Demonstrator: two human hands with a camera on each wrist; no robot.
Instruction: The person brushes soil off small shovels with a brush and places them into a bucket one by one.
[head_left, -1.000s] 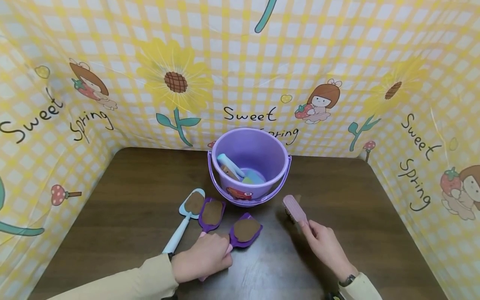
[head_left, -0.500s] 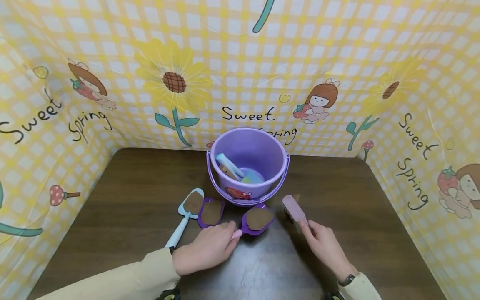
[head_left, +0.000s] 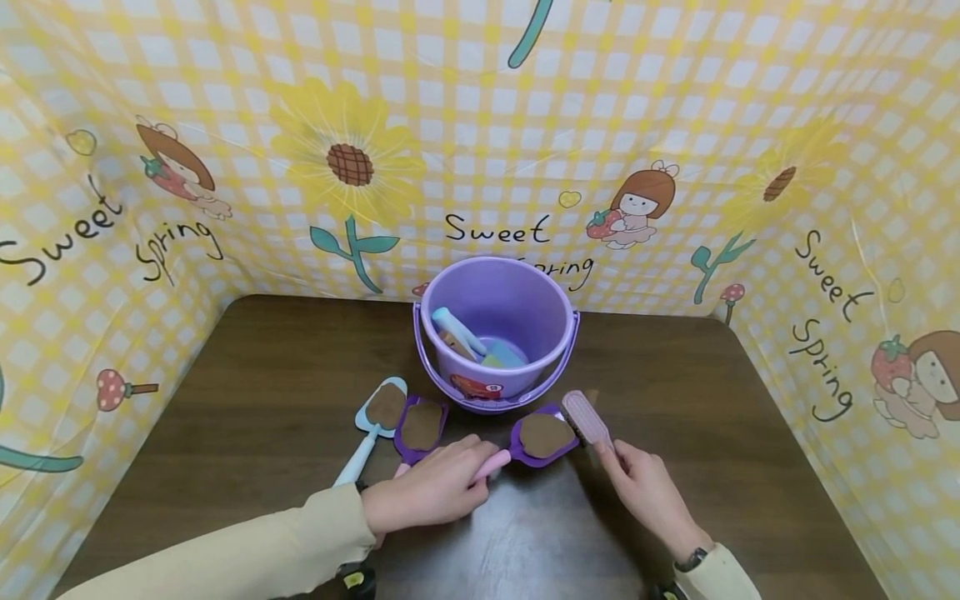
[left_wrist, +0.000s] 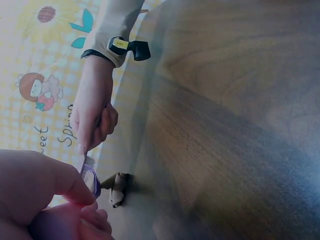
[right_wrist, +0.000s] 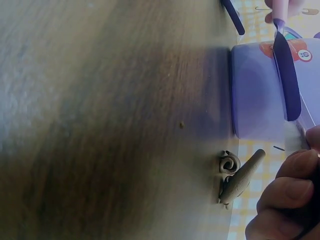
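Observation:
My left hand (head_left: 431, 492) grips the pink handle of a purple toy shovel (head_left: 517, 457), whose blade bears a flat brown clay-like slab (head_left: 546, 436). Fingers of my right hand (head_left: 648, 492) pinch the end of a pink flat tool (head_left: 587, 417) with a ridged face; its exact kind is unclear. In the head view the shovel's right edge lies close against the pink tool; whether they touch I cannot tell. From the right wrist, the shovel (right_wrist: 287, 75) shows edge-on above the table, in front of the bucket. Part of the left hand's grip is hidden.
A purple bucket (head_left: 487, 387) with several toy tools inside stands behind the hands. Left of it lie a light blue shovel (head_left: 363, 450) and another purple shovel (head_left: 401, 450), both bearing brown slabs. Rolled brown pieces (right_wrist: 242, 177) sit on the wooden table (head_left: 285, 350) beyond the right hand.
The left hand has moved right and slightly away, carrying the purple shovel from in front of the bucket to beside the pink tool. The right hand stays almost still.

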